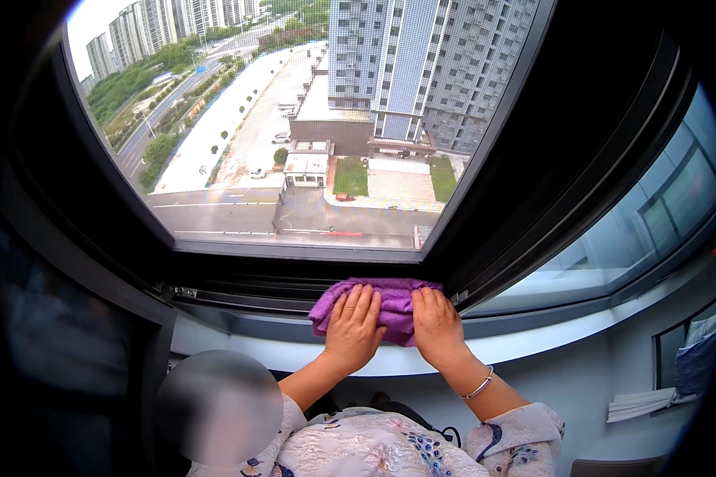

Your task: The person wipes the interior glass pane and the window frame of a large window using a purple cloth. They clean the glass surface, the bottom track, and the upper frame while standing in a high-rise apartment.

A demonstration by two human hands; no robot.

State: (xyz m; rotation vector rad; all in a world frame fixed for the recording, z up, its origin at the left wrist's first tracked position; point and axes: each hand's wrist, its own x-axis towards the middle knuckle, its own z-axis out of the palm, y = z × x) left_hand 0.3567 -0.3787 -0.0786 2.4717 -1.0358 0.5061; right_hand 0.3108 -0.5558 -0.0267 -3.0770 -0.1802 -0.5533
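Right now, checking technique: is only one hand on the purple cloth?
No, both the left hand and right hand press flat on the purple cloth.

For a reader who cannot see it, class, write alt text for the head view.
Two hands, the left hand and the right hand, press flat on a purple cloth at the lower window frame. Beyond the glass lie tower blocks and a road far below.

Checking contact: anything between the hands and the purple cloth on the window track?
Nothing visible. The left hand and right hand lie flat, directly on the purple cloth, which rests on the lower window frame.
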